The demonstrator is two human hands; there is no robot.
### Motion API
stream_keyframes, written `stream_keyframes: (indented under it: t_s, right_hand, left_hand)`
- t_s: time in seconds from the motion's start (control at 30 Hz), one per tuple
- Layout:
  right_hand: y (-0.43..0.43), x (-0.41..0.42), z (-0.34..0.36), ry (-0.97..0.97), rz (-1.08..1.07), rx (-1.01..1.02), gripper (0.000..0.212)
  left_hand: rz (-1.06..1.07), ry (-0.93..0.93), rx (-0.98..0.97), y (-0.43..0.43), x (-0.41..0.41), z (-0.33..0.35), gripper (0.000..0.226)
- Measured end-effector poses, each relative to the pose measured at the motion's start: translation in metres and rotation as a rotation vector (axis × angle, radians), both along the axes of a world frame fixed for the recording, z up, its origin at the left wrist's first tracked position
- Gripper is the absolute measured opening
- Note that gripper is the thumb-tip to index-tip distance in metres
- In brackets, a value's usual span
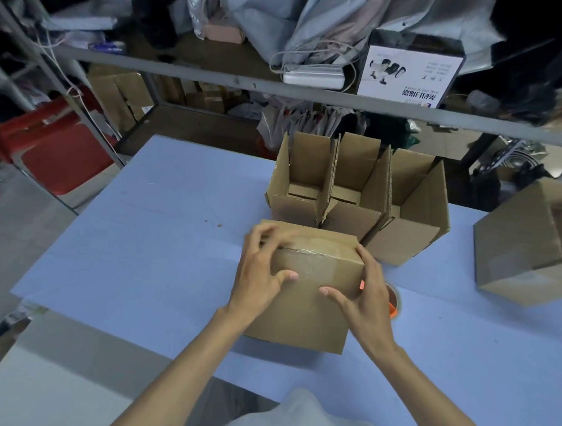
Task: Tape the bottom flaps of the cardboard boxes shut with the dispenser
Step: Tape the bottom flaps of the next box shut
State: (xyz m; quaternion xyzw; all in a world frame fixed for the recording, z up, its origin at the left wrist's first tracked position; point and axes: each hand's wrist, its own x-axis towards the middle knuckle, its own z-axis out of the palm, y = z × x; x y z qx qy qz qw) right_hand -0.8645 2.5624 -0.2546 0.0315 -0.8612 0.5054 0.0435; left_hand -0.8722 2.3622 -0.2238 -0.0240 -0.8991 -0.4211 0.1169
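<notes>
The left hand [260, 270] curled over the top left edge of the taped cardboard box [316, 266], and the right hand [366, 295] clasped its right corner, both thumbs on the near face. The box stood on the blue bench [161, 239], just before three open boxes [354, 220]. The orange tape dispenser [395, 302] lay mostly hidden behind the right hand.

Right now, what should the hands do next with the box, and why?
Probably flip the held box over and set it by the three open boxes: shiny tape already covers its seam, and the left hand and right hand hold it.
</notes>
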Motion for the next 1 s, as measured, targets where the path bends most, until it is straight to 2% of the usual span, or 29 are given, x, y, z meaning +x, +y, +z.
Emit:
stream_keyframes:
  t_s: [0.07,0.1,0.13,0.2,0.27,0.3,0.4,0.47,0.57,0.7,0.77,0.8,0.87,0.93,1.0]
  right_hand:
    - [0.0,-0.003,0.005,-0.004,-0.016,-0.052,0.093]
    - [-0.001,-0.004,0.008,-0.007,-0.02,-0.085,0.092]
    - [-0.001,-0.006,0.011,-0.02,-0.02,-0.13,0.091]
    - [-0.002,-0.009,0.019,-0.069,-0.034,-0.229,0.094]
    - [-0.002,-0.013,0.027,-0.099,-0.037,-0.26,0.101]
    - [-0.002,-0.013,0.03,-0.105,-0.024,-0.253,0.103]
    - [-0.004,-0.001,0.036,-0.119,0.054,-0.202,0.1]
    - [-0.008,0.012,0.035,-0.124,0.113,-0.177,0.084]
    - [-0.015,0.021,0.031,-0.114,0.083,-0.276,0.063]
    - [-0.013,0.019,0.032,-0.157,0.0,-0.359,0.061]
    - [-0.01,0.016,0.032,-0.169,-0.038,-0.345,0.055]
    - [-0.009,0.014,0.033,-0.18,-0.052,-0.339,0.051]
    - [-0.004,0.007,0.036,-0.223,-0.047,-0.355,0.044]
    - [-0.001,0.004,0.039,-0.251,0.015,-0.346,0.039]
    - [-0.002,0.008,0.042,-0.222,0.085,-0.297,0.04]
  left_hand:
    - [0.13,-0.038,0.074,-0.002,0.007,-0.002,0.095]
    - [0.196,-0.104,0.137,-0.005,0.01,-0.002,0.098]
    - [0.241,-0.196,0.209,-0.009,0.014,-0.001,0.094]
    - [0.221,-0.365,0.389,-0.019,0.019,-0.001,0.063]
    - [0.176,-0.432,0.573,-0.027,0.021,0.001,0.034]
    - [0.185,-0.43,0.636,-0.03,0.021,0.002,0.028]
    - [0.266,-0.438,0.83,-0.036,0.018,0.01,0.025]
    - [0.293,-0.463,0.905,-0.038,0.017,0.014,0.03]
    - [0.292,-0.477,0.854,-0.041,0.021,0.016,0.049]
    - [0.104,-0.466,0.63,-0.045,0.047,0.019,0.091]
    - [0.001,-0.444,0.561,-0.045,0.063,0.02,0.1]
    - [-0.04,-0.403,0.491,-0.045,0.069,0.021,0.095]
    - [-0.063,-0.316,0.419,-0.044,0.075,0.023,0.067]
    - [-0.01,-0.281,0.464,-0.042,0.076,0.024,0.045]
    - [0.037,-0.267,0.506,-0.043,0.074,0.023,0.039]
